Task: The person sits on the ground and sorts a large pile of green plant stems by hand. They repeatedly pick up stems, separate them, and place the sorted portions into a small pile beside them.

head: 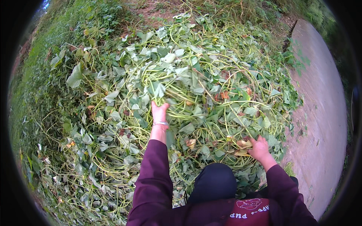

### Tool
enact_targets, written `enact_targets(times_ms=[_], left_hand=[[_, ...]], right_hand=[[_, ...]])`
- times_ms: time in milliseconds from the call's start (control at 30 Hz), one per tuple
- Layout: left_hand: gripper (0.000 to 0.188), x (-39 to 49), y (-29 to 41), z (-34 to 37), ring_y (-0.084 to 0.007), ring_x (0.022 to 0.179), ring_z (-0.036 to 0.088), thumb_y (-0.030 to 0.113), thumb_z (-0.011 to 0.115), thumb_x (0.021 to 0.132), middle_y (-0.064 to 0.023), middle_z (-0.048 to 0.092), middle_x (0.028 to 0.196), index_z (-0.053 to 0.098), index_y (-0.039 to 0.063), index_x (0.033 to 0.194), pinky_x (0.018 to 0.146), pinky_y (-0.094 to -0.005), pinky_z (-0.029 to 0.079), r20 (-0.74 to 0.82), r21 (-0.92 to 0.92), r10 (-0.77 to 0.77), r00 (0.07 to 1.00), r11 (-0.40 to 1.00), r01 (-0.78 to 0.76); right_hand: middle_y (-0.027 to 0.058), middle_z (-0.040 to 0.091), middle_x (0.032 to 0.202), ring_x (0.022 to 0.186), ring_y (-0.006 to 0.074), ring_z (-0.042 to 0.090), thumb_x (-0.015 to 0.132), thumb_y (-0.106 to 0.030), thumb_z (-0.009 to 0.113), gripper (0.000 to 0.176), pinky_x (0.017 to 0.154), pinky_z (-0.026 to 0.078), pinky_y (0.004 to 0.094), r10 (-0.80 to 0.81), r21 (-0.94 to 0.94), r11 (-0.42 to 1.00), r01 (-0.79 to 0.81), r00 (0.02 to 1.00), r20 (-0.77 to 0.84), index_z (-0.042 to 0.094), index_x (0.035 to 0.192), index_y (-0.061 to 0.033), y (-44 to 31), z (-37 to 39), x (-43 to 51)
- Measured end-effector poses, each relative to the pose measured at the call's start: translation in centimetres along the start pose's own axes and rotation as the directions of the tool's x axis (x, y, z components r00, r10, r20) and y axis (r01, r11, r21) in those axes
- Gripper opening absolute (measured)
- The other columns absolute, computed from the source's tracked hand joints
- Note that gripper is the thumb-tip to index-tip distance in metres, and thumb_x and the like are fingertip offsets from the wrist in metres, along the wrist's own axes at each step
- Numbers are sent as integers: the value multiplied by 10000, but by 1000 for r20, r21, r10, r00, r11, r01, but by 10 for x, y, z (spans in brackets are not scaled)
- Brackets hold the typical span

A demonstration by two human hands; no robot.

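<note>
A wide heap of cut leafy green vines (186, 128) with long pale stems covers the ground before me. My left hand (159, 111), a bracelet at its wrist, grips a bundle of vine stems (181, 94) near the middle of the heap; its fingers are largely hidden by stems and leaves. Lower and to the right, my right hand (258, 148) is at the heap's near right part, by yellowed, withered leaves (243, 148). Its thumb and fingers touch stems there, but whether they are closed on them is not plain.
A pale paved path (316, 118) runs along the right side of the heap. Grass and low weeds (42, 82) grow at the left. Reddish bare soil (152, 12) shows beyond the vines. My dark-clad knee (215, 180) is at the heap's near edge.
</note>
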State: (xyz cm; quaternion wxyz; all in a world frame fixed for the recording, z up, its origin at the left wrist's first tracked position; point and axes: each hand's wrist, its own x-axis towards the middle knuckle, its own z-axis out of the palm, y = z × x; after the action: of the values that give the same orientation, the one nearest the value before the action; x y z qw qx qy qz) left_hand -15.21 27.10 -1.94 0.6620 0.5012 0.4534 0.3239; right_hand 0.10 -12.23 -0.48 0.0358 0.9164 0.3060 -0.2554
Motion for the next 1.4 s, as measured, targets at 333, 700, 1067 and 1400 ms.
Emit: enact_targets(times_ms=[333, 700, 1067, 1400], left_hand=[[511, -184, 54, 115, -360, 721, 602, 84, 570, 653, -170, 603, 773, 375, 48, 1123, 605, -454, 476, 881, 352, 161, 445, 405, -844], [341, -125, 5, 98, -287, 742, 619, 266, 669, 776, -156, 629, 829, 611, -14, 961, 669, -345, 495, 755, 260, 361, 548, 602, -755], [775, -4, 9, 50, -346, 1196, 365, 310, 742, 681, -238, 393, 1271, 371, -20, 1276, 998, -394, 316, 230, 810, 543, 807, 353, -469], [1197, 68, -44, 49, -434, 1263, 286, 459, 776, 575, -271, 132, 1429, 22, 61, 1416, 1040, -422, 289, 158, 962, 6, 987, 223, -156]], right_hand=[[193, 344, 1359, 1209, 299, 403, 731, -335, 713, 914, 999, 333, 366, -33, 830, 331, 449, 885, -465, 158, 1397, -46, -70, -142, 11], [97, 566, 1137, 981, 275, 557, 878, -316, 472, 393, 866, 425, 457, 327, 836, -521, -172, 865, 382, 503, 1171, -55, 113, 46, 64], [127, 570, 1076, 946, 272, 567, 833, -255, 529, 431, 817, 450, 440, 574, 893, -415, -175, 711, 406, 472, 1165, 13, 145, 84, 30], [147, 508, 1182, 1026, 296, 520, 867, -286, 501, 488, 827, 436, 495, 486, 876, -380, -296, 742, 462, 384, 1247, -3, 142, 84, 21]])
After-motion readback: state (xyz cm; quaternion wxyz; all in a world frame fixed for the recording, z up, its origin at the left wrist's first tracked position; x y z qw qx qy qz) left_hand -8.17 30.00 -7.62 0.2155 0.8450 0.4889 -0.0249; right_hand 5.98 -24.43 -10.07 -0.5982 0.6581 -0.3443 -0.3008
